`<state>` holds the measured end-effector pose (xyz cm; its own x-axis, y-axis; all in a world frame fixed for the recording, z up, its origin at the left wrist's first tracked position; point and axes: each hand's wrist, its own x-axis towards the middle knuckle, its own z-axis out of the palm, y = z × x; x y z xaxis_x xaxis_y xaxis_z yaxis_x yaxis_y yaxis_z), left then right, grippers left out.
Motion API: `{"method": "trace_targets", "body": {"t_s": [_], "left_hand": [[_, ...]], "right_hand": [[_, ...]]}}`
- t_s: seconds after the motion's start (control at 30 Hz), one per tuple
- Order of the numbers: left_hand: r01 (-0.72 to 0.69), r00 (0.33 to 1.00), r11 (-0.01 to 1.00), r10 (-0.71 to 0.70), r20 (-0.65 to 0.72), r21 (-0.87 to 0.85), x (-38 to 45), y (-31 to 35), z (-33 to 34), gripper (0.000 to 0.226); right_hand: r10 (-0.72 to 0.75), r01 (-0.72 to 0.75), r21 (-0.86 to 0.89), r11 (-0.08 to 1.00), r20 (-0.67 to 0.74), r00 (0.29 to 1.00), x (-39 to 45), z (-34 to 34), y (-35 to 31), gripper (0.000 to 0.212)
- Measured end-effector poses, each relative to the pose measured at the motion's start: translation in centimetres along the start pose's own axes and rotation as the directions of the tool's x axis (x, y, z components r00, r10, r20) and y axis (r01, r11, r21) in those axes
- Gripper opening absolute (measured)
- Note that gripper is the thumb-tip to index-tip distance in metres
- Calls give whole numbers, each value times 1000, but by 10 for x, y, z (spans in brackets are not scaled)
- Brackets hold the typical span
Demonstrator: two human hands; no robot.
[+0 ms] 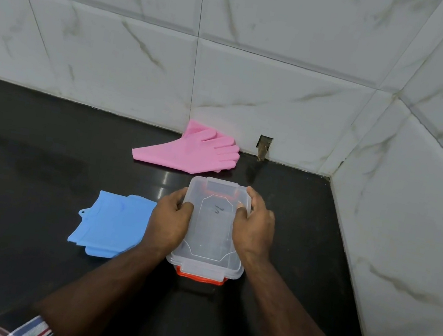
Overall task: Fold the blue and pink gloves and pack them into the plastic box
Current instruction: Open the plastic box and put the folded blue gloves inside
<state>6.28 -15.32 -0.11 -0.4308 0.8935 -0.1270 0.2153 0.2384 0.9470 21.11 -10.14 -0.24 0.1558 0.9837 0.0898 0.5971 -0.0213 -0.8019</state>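
Both forearms extend forward over the black glossy countertop [38, 166]. The left hand [168, 225] grips the left edge of the plastic box [212, 225], thumb curled over the lid. The right hand [253, 230] grips the right edge, thumb on the lid, index finger extended along the side. The box is clear, rectangular, round-cornered, with orange latches and its lid on. The blue gloves [108, 222], smooth silicone, lie stacked just left of the box. The pink gloves [193, 151], bristle-textured, lie flat behind it, against the marble-patterned tiled wall [260, 71].
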Motion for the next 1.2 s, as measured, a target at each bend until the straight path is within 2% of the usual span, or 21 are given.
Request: {"method": "trace_targets", "body": {"t_s": [0.3, 0.47, 0.57, 0.77, 0.9, 1.07, 1.13, 1.2], "left_hand": [[-7, 1000, 1000, 7, 15, 2, 0, -1, -1, 18], [14, 1000, 1000, -14, 16, -4, 2, -2, -3, 21], [-23, 1000, 999, 23, 10, 37, 1, 0, -3, 23], [-12, 999, 997, 15, -42, 78, -2, 9, -5, 29], [-94, 994, 991, 99, -48, 96, -3, 19, -7, 30], [-170, 985, 985, 169, -20, -35, -3, 49, -9, 27], [-195, 980, 975, 198, 11, -102, -4, 68, -6, 22], [-208, 966, 958, 233, 111, -196, -8, 86, -2, 19]], "right_hand": [[-26, 25, -26, 999, -22, 999, -1, 0, 0, 46], [-113, 115, 41, 993, -42, 993, 1, -2, -7, 44], [-81, 83, 80, 993, -26, 996, 1, -3, -5, 44], [-94, 94, 148, 984, -12, 996, 5, -5, -8, 44], [-57, 55, 245, 968, 1, 998, 4, -13, -11, 44], [78, -70, 425, 903, -1, 997, 14, -43, -24, 50], [71, -51, 460, 886, -27, 997, 20, -64, -30, 52], [18, 12, 450, 893, -62, 998, 25, -90, -36, 51]]}}
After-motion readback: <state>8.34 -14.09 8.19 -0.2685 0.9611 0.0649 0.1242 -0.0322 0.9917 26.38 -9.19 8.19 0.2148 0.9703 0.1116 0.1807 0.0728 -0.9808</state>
